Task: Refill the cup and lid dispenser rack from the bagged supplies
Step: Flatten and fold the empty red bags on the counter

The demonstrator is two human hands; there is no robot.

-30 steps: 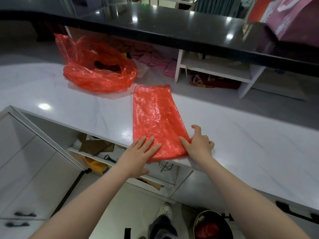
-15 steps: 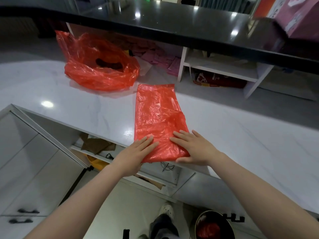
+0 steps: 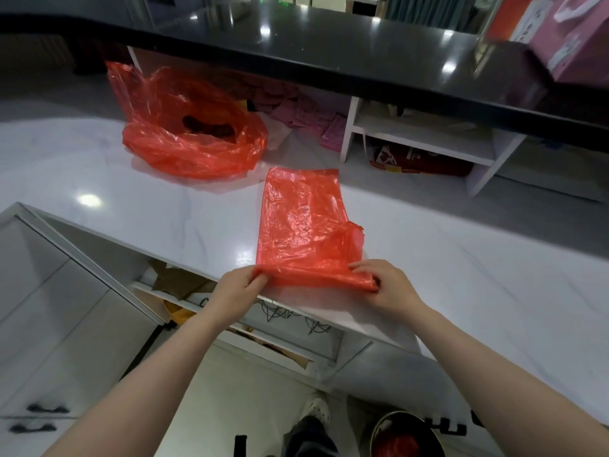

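Plastic bag [image 3: 301, 225] on bench [image 3: 461, 275]: thin, light, slippery, empty; left hand [image 3: 239, 288] & right hand [image 3: 390, 286] grips pinched shut on near-edge corners, best hold.

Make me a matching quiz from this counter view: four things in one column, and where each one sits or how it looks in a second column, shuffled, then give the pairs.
Things:
1. flat red bag
2. crumpled red bag
3. pink gift bag
4. cabinet door

Descriptions:
A. on the black upper counter, far right
B. swung open, lower left
C. heaped open at the back of the white counter
D. near edge pinched by the left hand and right hand

Pairs: 1-D, 2-C, 3-A, 4-B
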